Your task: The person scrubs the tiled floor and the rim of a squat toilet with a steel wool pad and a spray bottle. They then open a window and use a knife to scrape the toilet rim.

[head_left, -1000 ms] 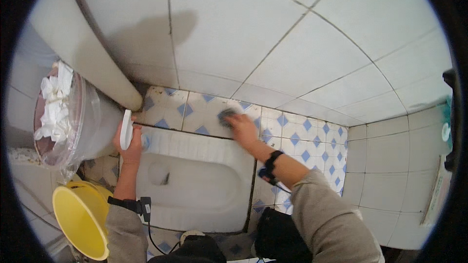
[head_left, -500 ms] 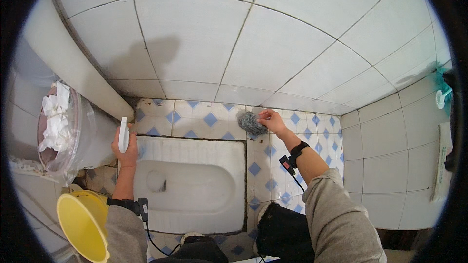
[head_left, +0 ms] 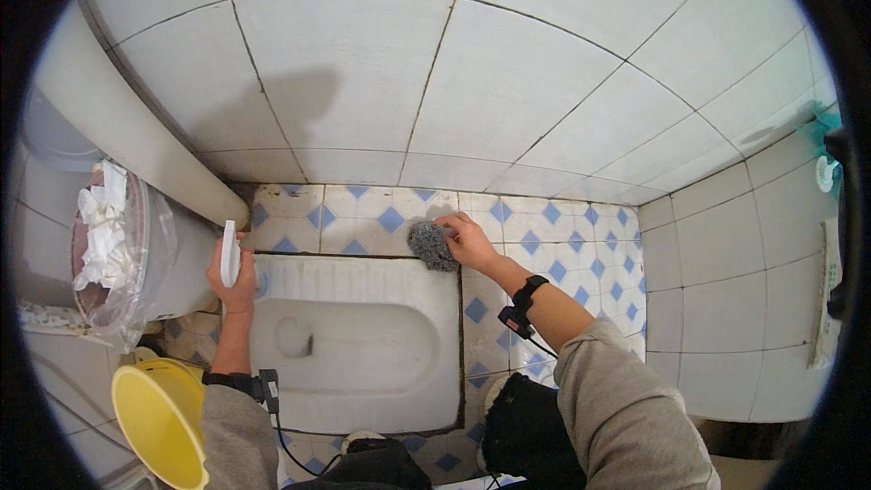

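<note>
My right hand (head_left: 469,241) is closed on a grey steel wool scrubber (head_left: 429,245), its fingers gripping the right side. The scrubber rests over the far right corner of a white squat toilet (head_left: 440,404), where its rim meets the blue-diamond floor tiles (head_left: 363,218). At the toilet's far left corner, my left hand (head_left: 238,292) is wrapped round a spray bottle; only its white trigger head (head_left: 229,259) shows clearly, and the body is mostly hidden by the hand. Both wrists wear dark bands with small cabled devices.
To the left stands a lined waste bin (head_left: 177,254) with crumpled white tissue (head_left: 106,236) on top. A yellow bucket (head_left: 159,417) is nearer, at lower left. A pale pipe (head_left: 150,118) runs along the left corner. White tiled walls (head_left: 526,82) enclose the far and right sides.
My right hand has moved left and slightly nearer with the steel wool, from the floor tiles onto the toilet's far right corner. My left hand stays nearly in place with the spray bottle.
</note>
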